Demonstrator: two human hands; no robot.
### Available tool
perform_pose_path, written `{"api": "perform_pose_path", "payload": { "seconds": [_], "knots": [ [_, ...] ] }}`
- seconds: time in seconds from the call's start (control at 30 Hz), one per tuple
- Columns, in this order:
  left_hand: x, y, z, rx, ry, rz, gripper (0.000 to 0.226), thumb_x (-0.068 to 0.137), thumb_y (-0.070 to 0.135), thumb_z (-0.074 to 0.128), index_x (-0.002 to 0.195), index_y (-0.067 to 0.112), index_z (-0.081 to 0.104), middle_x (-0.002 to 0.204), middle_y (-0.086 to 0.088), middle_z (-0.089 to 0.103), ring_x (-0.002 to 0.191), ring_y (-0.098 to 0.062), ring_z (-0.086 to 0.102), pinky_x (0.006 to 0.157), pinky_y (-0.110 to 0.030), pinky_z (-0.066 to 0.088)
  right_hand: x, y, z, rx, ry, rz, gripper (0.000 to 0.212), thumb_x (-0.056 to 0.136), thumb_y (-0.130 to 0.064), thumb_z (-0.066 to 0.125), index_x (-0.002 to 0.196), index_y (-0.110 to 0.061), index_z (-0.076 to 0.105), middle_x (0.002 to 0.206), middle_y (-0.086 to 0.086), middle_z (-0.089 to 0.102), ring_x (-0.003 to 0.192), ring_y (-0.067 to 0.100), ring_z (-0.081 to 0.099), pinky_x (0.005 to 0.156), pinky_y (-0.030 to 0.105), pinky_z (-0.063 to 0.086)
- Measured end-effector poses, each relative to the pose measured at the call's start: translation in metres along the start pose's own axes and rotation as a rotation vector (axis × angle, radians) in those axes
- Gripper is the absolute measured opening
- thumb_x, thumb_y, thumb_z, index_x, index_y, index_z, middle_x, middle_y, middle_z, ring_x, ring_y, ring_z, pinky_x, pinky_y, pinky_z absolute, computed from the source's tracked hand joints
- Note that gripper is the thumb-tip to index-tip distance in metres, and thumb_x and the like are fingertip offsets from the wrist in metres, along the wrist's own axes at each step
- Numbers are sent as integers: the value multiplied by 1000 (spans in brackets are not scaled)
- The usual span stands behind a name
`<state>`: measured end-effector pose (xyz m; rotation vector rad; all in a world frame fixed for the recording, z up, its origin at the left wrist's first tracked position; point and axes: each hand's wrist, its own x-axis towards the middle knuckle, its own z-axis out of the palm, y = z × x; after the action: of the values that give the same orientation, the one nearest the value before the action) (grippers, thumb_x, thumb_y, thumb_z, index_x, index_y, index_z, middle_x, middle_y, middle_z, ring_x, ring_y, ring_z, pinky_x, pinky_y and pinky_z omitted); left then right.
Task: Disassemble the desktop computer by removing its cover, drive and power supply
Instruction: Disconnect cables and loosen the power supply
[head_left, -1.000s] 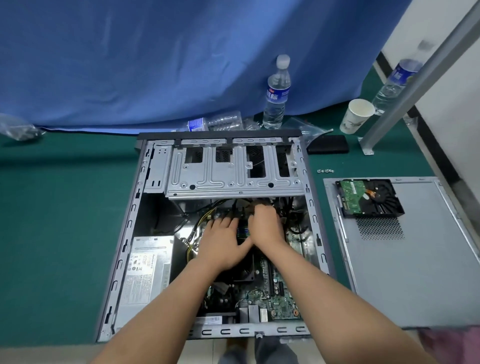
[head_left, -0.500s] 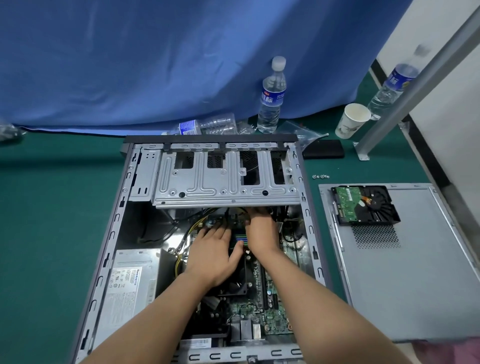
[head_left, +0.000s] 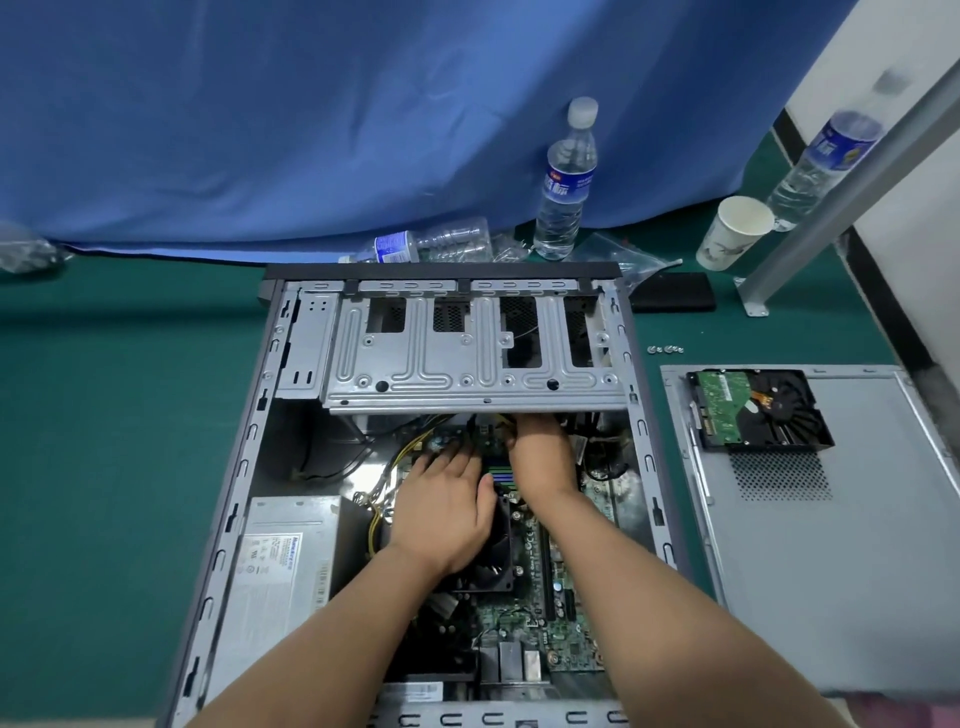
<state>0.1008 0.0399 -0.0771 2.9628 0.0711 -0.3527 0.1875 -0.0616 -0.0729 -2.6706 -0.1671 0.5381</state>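
Note:
The open computer case (head_left: 249, 467) lies flat on the green mat, with its silver drive cage (head_left: 467, 364) at the far end. In the near left corner sits the power supply (head_left: 280, 561), with yellow and black cables (head_left: 395, 457) running to the motherboard (head_left: 550, 618). My left hand (head_left: 441, 512) lies flat over the black fan, its fingers spread and their tips at the cable plugs. My right hand (head_left: 540, 457) reaches under the cage's near edge, which hides its fingers. The removed cover (head_left: 841, 571) lies to the right with the hard drive (head_left: 758, 410) on it.
Three small screws (head_left: 665, 349) lie on the mat between case and cover. Behind the case are an upright water bottle (head_left: 566, 182), a crushed bottle (head_left: 431, 244), a paper cup (head_left: 732, 234) and a black pouch (head_left: 672, 292). A slanted metal post (head_left: 841, 182) stands at the right.
Both hands have slid farther into the case towards the drive cage. The right hand's fingers, visible before, are now hidden under the cage edge. The case sits larger and lower in view.

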Motion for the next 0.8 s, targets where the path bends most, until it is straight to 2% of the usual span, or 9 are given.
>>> {"api": "perform_pose_path", "payload": {
  "seconds": [0.07,0.2,0.3,0.33,0.4,0.47,0.53,0.63,0.8],
  "knots": [
    [0,0,1,-10,-3,1,46,99,37,19,131,21,48,140,3,50,131,-14,40,109,-30,23,4,0,1,46,-25,56,25,96,-9,35,113,-10,53,109,15,60,92,29,59,67,26,35],
    [-1,1,-1,-19,4,-5,56,95,37,11,135,21,46,143,4,47,134,-12,37,112,-30,20,11,5,2,163,-61,96,22,98,-19,31,103,-16,52,107,15,59,76,22,44,67,28,31],
    [-1,2,-2,-28,5,-12,64,90,38,7,136,20,47,143,3,47,135,-12,36,111,-30,20,9,7,2,102,-79,48,29,97,-13,34,115,-13,58,111,15,59,94,28,55,73,31,39],
    [-1,2,-2,-27,5,-13,64,89,38,7,136,20,47,143,3,48,135,-12,36,111,-30,20,8,7,3,62,-62,22,30,96,-10,36,116,-12,58,104,14,58,97,29,57,71,31,39],
    [0,3,-2,-25,3,-17,64,89,38,7,134,20,48,142,2,49,134,-13,37,110,-30,22,7,7,5,-7,-1,-30,27,92,-6,38,110,-13,57,84,8,51,80,27,56,62,28,33],
    [0,3,-2,-27,0,-18,63,89,37,7,131,19,50,140,2,50,133,-13,38,110,-31,23,6,7,6,-11,25,-37,25,91,-6,37,106,-12,56,79,5,48,69,23,46,60,26,30],
    [0,3,-2,-34,-2,-20,62,90,37,8,131,19,51,140,2,50,134,-14,38,111,-31,23,8,8,7,-26,36,-48,25,92,-6,37,107,-11,56,83,8,51,69,22,43,61,26,29],
    [-1,3,-2,-34,-5,-22,61,90,37,9,133,19,50,141,2,50,134,-14,37,112,-31,23,10,10,7,-61,39,-73,27,92,-7,38,112,-12,55,99,14,59,80,27,53,64,26,31],
    [-1,4,-3,-36,-8,-26,64,89,38,8,135,18,48,142,1,49,134,-14,38,110,-30,22,10,10,11,-152,54,-113,31,90,-3,39,114,-13,56,103,11,62,88,28,59,64,25,32]
  ]
}}
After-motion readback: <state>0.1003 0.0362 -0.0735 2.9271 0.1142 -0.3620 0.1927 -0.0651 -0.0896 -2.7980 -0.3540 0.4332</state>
